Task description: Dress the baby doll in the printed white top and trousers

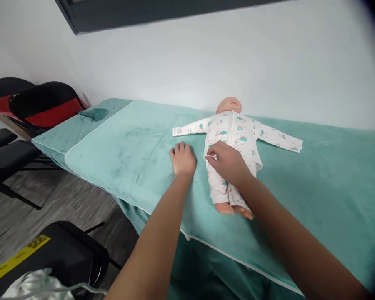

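Observation:
A baby doll (230,106) lies on its back on a teal blanket (128,150), dressed in a white printed sleepsuit (237,133) with both sleeves spread wide. My right hand (226,162) rests on the doll's belly and pinches the edge of the sleepsuit between thumb and fingers. Just left of the doll, my left hand (183,159) lies palm down on the blanket, fingers together and flat, holding nothing. The doll's bare feet (234,209) stick out towards me.
The blanket covers a padded table (50,139) against a white wall. Black and red folding chairs (40,106) stand at the left. A black case with a yellow label (59,254) and some crumpled plastic sit on the floor near me.

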`<state>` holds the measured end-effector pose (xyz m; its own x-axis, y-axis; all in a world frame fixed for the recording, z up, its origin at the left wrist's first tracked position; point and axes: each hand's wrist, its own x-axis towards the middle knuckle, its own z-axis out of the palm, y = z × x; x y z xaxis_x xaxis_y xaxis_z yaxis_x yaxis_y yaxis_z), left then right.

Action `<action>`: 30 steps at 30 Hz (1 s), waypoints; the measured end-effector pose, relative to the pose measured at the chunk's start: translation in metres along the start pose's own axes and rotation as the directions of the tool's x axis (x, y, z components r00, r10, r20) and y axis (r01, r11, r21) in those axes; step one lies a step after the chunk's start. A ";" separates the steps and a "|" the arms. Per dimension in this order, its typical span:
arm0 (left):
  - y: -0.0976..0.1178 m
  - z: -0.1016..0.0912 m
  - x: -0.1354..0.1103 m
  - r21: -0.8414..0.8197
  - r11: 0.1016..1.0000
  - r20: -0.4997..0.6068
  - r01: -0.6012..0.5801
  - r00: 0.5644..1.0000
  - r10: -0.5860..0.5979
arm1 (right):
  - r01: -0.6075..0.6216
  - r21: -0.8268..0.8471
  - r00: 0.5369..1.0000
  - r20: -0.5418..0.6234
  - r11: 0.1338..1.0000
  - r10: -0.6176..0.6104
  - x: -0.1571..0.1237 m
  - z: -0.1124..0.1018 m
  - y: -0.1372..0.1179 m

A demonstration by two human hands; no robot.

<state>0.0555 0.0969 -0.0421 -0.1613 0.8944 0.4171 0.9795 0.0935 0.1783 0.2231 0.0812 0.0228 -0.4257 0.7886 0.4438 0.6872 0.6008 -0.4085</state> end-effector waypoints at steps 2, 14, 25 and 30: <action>0.002 0.000 0.001 0.020 1.000 -0.004 0.007 1.000 -0.007 | 0.029 0.058 0.998 0.054 0.998 -0.032 -0.017 -0.010 -0.006; 0.005 -0.001 0.005 0.044 0.999 0.007 0.027 1.000 -0.027 | 0.049 -0.209 0.967 0.255 0.977 0.006 -0.112 -0.052 -0.026; 0.005 -0.003 0.006 0.065 0.998 0.014 0.026 1.000 -0.027 | 0.075 -0.096 0.996 0.049 0.993 -0.071 -0.120 -0.040 -0.049; 0.005 -0.005 0.004 0.101 0.995 0.015 0.026 1.000 -0.028 | 0.113 0.058 0.982 -0.161 0.992 -0.102 -0.120 -0.035 -0.064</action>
<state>0.0595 0.0992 -0.0352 -0.1863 0.8982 0.3982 0.9822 0.1602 0.0981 0.2502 -0.0562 0.0237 -0.3937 0.6915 0.6056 0.5995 0.6926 -0.4011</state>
